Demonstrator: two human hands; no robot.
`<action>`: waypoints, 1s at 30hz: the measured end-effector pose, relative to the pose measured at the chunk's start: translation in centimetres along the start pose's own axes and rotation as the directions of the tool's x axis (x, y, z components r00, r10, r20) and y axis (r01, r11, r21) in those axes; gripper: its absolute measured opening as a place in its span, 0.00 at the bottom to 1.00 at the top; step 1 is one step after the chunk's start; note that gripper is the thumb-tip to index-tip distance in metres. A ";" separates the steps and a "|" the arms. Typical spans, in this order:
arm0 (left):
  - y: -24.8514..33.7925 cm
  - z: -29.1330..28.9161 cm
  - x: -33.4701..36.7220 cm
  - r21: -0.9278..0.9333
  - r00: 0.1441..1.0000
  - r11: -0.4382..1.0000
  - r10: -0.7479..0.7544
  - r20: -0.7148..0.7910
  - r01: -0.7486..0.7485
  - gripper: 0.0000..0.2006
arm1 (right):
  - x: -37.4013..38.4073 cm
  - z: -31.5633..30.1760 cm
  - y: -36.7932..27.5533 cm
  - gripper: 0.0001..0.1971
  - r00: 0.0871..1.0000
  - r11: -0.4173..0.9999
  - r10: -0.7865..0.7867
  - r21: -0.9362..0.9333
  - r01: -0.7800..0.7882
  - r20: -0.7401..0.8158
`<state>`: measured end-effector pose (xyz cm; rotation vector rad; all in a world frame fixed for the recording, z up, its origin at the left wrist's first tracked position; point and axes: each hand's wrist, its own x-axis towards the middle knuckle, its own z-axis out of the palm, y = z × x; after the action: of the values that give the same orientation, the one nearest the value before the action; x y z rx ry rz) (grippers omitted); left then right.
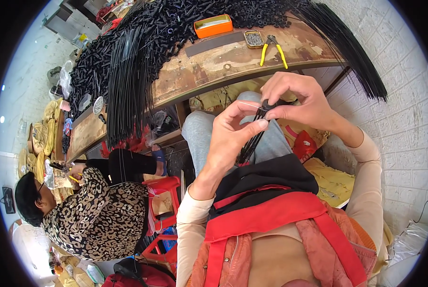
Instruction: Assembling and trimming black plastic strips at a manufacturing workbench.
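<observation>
Above my lap, both hands meet at the top of a small bundle of thin black rods (251, 146). My left hand (226, 136) pinches the rods between thumb and fingers, and a fine pale strand shows by its index finger. With thumb and fingertips, my right hand (304, 98) grips a short black cylindrical piece (267, 105) at the bundle's upper end. Fingers partly cover the place where the piece and rods meet, so I cannot tell how they join. Yellow-handled pliers (274, 50) lie spread on the workbench (202, 71) beyond my right hand.
Black tubular parts (175, 24) heap at the back. Long black rods (128, 91) overhang the bench at left, more rods (350, 48) at right. An orange tray (213, 27) and a small tin (253, 39) stand on it. A co-worker (97, 210) sits left, near a red stool (165, 203).
</observation>
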<state>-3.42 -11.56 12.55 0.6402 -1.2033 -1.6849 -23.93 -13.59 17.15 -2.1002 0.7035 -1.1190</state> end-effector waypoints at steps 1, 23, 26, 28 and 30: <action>0.2 0.1 0.1 -0.117 0.999 0.992 -0.044 0.016 0.045 0.08 | -0.2 -0.2 0.2 0.10 1.000 0.995 0.023 0.096 -0.022 -0.012; 2.0 -1.3 -1.2 0.470 0.909 0.869 0.310 -0.278 -0.153 0.13 | 2.4 7.1 1.7 0.12 0.947 0.827 0.086 0.553 0.106 -0.310; 3.1 -3.3 -0.5 0.288 0.889 0.919 0.351 -0.294 -0.268 0.16 | 1.4 8.6 5.3 0.13 0.925 0.512 0.306 0.858 0.039 -0.225; 3.2 -3.9 -0.1 0.340 0.886 0.894 0.387 -0.257 -0.292 0.19 | -1.0 9.4 8.1 0.09 0.897 0.740 0.402 0.511 -0.438 0.186; 3.1 -4.8 -0.3 0.258 0.906 0.920 0.355 -0.232 -0.295 0.20 | -0.4 10.4 6.5 0.08 0.907 0.741 0.401 0.535 -0.405 0.131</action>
<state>1.79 -13.61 13.55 0.7325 -1.2239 -1.1514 -16.21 -14.46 7.62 -1.3704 0.6868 -0.9234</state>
